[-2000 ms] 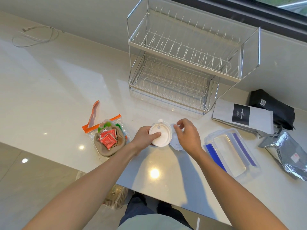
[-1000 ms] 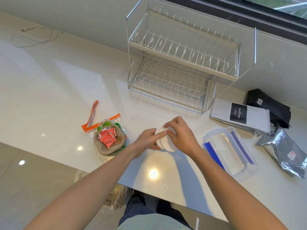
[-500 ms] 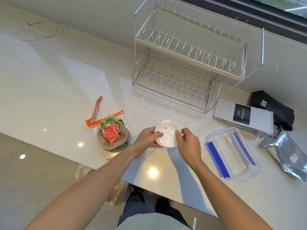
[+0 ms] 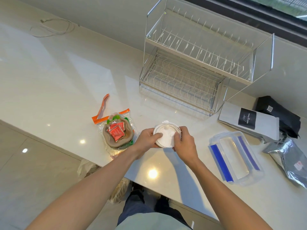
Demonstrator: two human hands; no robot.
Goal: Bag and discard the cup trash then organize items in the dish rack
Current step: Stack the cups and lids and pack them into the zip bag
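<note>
Both hands hold stacked white cup lids (image 4: 166, 135) just above the counter near its front edge. My left hand (image 4: 147, 140) grips their left rim with the thumb on top. My right hand (image 4: 184, 143) pinches the right rim. To the left lies a clear zip bag with an orange seal (image 4: 114, 117), holding a crushed brown cup (image 4: 116, 140) with red sachets and green bits inside. A two-tier wire dish rack (image 4: 199, 63) stands empty at the back by the wall.
A clear container with blue clips (image 4: 235, 156) lies right of my hands. Beyond it are a grey coffee bag (image 4: 249, 122), a black pouch (image 4: 279, 112) and a silver foil pouch (image 4: 290, 160). A white cable (image 4: 53, 27) lies far left. A plastic bag (image 4: 103, 178) sits on the floor below the counter edge.
Two seconds ago the lids lay apart on the counter; my right hand brought one onto the other, and now both hands hold the stack together.
</note>
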